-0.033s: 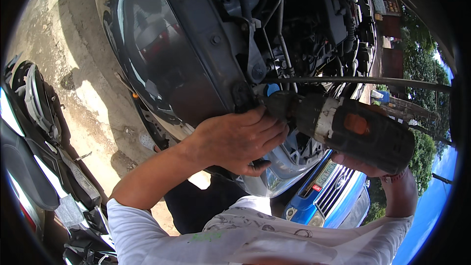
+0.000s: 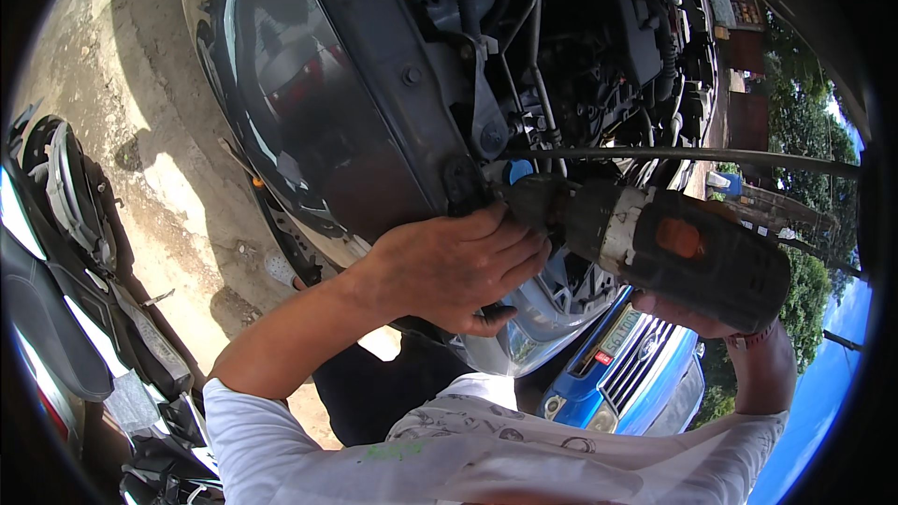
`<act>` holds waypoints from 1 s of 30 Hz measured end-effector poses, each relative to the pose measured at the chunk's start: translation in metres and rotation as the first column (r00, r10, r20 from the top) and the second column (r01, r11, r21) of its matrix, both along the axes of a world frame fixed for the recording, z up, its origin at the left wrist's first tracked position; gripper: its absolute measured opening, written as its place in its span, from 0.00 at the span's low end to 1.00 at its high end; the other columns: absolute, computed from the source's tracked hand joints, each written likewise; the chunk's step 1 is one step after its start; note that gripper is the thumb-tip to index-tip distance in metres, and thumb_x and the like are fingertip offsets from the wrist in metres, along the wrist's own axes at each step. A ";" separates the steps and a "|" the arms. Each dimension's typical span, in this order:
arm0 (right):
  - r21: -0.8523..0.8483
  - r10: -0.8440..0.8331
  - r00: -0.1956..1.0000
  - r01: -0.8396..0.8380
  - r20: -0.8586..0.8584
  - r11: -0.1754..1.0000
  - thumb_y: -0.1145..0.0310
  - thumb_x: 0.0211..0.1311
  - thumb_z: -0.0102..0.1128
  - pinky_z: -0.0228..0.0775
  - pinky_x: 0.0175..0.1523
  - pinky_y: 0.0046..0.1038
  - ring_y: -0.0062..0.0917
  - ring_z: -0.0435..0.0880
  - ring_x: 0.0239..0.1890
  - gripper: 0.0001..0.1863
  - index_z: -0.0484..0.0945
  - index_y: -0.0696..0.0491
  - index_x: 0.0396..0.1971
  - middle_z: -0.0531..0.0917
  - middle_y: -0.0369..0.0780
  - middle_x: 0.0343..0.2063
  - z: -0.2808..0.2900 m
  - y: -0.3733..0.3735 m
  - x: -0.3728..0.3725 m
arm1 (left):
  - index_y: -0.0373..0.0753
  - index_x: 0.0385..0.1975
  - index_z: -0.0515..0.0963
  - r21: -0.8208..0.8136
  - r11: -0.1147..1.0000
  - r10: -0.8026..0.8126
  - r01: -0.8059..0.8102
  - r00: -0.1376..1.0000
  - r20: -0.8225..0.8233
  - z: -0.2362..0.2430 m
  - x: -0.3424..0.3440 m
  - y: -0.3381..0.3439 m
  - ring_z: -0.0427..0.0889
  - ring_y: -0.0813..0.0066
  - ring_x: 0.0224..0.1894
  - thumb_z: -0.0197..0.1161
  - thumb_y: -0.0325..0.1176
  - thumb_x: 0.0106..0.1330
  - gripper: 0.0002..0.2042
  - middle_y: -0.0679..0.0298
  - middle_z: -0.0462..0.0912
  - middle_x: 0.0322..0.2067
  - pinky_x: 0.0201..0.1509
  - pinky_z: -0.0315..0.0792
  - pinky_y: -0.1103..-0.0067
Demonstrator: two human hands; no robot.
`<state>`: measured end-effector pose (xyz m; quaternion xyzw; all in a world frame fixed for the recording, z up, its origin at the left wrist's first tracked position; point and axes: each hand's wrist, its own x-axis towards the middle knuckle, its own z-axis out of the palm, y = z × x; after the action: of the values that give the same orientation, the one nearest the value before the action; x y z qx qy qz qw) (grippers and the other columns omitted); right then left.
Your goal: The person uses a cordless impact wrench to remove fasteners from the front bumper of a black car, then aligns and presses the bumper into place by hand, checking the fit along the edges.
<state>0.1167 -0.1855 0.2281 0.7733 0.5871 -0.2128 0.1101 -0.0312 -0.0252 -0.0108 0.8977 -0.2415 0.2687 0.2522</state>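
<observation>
My right hand (image 2: 687, 310) is wrapped round the grip of a black cordless drill (image 2: 711, 257) with an orange patch and a worn grey collar. The drill lies nearly level, its nose pointing left at the front corner of a dark grey car fender (image 2: 327, 103). My left hand (image 2: 458, 271) is at that corner, beside the drill's chuck (image 2: 531, 201). Its fingers are curled and pressed together, and whatever they pinch is hidden behind them. A blue cap (image 2: 517, 170) shows just above the chuck. The drill's tip is hidden, so contact cannot be told.
The engine bay (image 2: 599, 56) with pipes and hoses opens above the drill. A thin rod (image 2: 730, 157) crosses just above it. Below my left hand is a headlight (image 2: 524, 327). A blue vehicle (image 2: 627, 365) stands beyond, and a motorcycle (image 2: 56, 309) is at the left.
</observation>
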 end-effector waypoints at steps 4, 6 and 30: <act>-0.049 0.152 0.988 -0.151 0.014 0.987 0.57 0.56 0.82 0.80 0.64 0.34 0.33 0.87 0.58 0.37 0.78 0.53 0.64 0.85 0.43 0.57 0.004 0.006 0.007 | 0.45 0.49 0.87 -0.023 0.999 -0.022 0.022 1.000 0.006 -0.004 0.003 0.003 0.81 0.75 0.55 0.62 0.63 0.63 0.28 0.72 0.85 0.49 0.67 0.69 0.72; -0.097 0.060 0.995 -0.067 -0.074 0.993 0.57 0.59 0.79 0.80 0.64 0.35 0.33 0.87 0.58 0.35 0.77 0.52 0.65 0.85 0.44 0.58 0.006 0.003 0.011 | 0.44 0.49 0.87 -0.037 0.999 -0.039 0.039 0.999 0.007 -0.006 0.004 0.004 0.81 0.74 0.55 0.62 0.62 0.64 0.28 0.71 0.86 0.50 0.67 0.69 0.72; -0.461 -0.871 0.379 0.741 -0.312 0.488 0.59 0.57 0.81 0.80 0.59 0.28 0.27 0.88 0.51 0.39 0.75 0.67 0.63 0.87 0.48 0.52 0.011 0.042 0.007 | 0.34 0.56 0.83 0.038 0.999 -0.037 0.033 0.994 0.105 -0.019 0.008 -0.001 0.79 0.67 0.57 0.47 0.53 0.75 0.29 0.61 0.84 0.54 0.67 0.67 0.64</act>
<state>0.1239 -0.1435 0.2393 0.8534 0.1055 -0.5051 -0.0735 -0.0237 -0.0267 -0.0298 0.8823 -0.2750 0.3068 0.2276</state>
